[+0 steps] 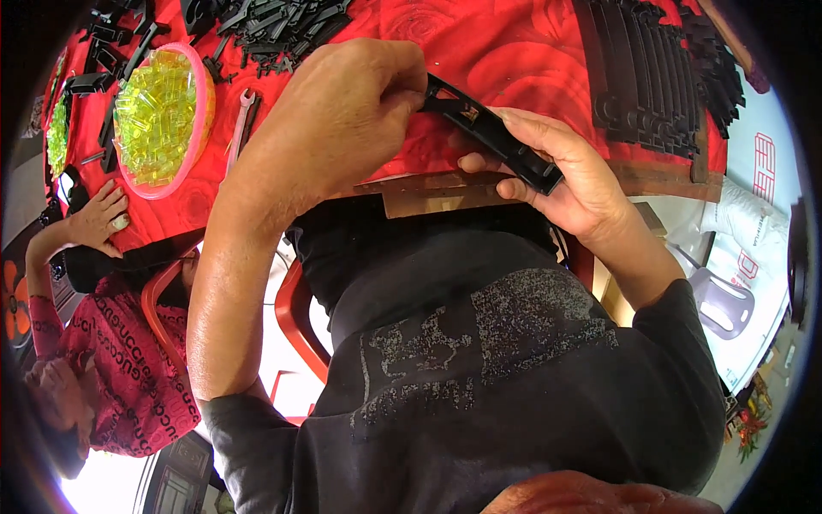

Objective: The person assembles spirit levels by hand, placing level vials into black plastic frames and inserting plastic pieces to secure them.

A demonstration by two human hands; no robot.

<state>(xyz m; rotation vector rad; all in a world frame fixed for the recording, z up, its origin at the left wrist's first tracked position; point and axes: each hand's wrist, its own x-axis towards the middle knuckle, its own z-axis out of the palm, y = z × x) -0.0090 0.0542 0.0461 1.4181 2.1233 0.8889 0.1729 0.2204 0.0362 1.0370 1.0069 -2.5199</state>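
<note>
A long black plastic housing (pixel 479 124) with cut-out windows slants in front of me, just beyond the table's front edge. My right hand (pixel 574 167) grips its lower right end, thumb on top and fingers curled beneath. At the upper left end, my left hand (pixel 355 116) is closed, thumb and fingertips pinched against the housing. The back of that hand hides part of this end, so I cannot see whether a small piece is also between the fingertips.
A pink-rimmed basket (pixel 208 111) of clear yellow-green vials stands on the red-covered table (pixel 505 38). A wrench (pixel 242 124) lies beside it. Small black parts (pixel 274 30) are heaped behind; long black housings (pixel 638 73) are lined up at right. Another person's hand (pixel 98 220) rests at left.
</note>
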